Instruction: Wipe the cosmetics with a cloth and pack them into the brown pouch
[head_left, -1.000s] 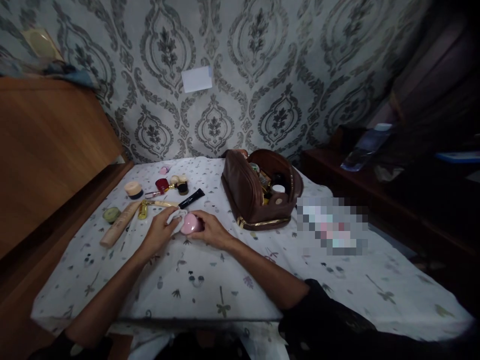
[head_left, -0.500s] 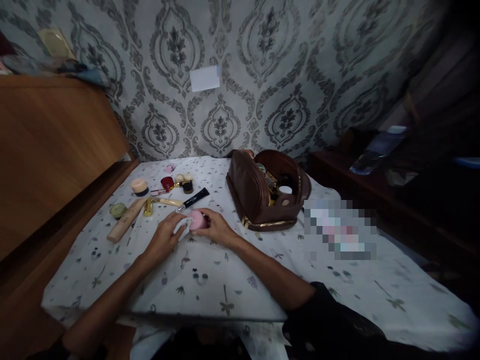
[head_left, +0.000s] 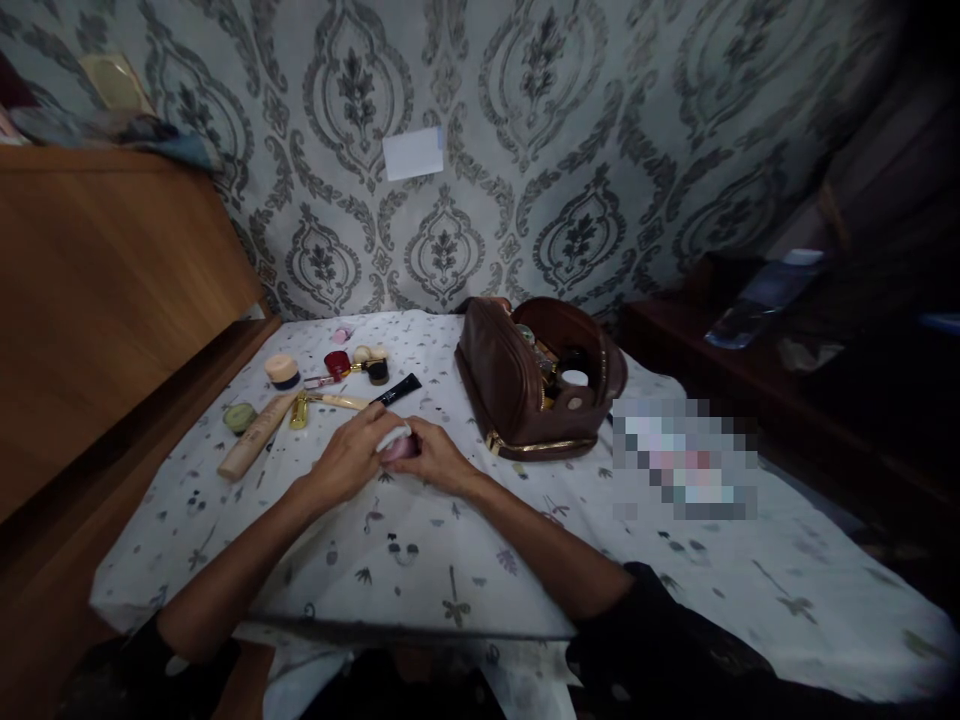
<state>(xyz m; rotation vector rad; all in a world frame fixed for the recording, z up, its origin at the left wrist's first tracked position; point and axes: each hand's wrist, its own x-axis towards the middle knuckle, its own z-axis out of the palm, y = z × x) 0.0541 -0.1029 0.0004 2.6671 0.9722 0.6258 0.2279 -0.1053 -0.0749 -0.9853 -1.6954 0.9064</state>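
My right hand (head_left: 441, 457) is closed around a small pink cosmetic jar (head_left: 400, 451), held just above the tablecloth. My left hand (head_left: 351, 452) pinches a white wipe (head_left: 391, 437) and presses it over the jar's upper side; the fingers hide part of both. Behind the hands lies a black squeeze tube (head_left: 399, 389). Left of them are a beige tube (head_left: 255, 442), a gold-coloured tube (head_left: 299, 411), a green round jar (head_left: 240, 418), a peach-lidded jar (head_left: 282, 370) and a red jar (head_left: 337, 364).
A brown makeup bag (head_left: 499, 375) stands unzipped to the right, with several cosmetics inside. Further right lies a pixelated item (head_left: 686, 460). A wooden cabinet (head_left: 120, 250) borders the table's left, and a clear bottle (head_left: 765, 300) is at the far right.
My left hand has moved right and up to the pink jar, bringing the white wipe over it. My right hand keeps its hold on the jar.
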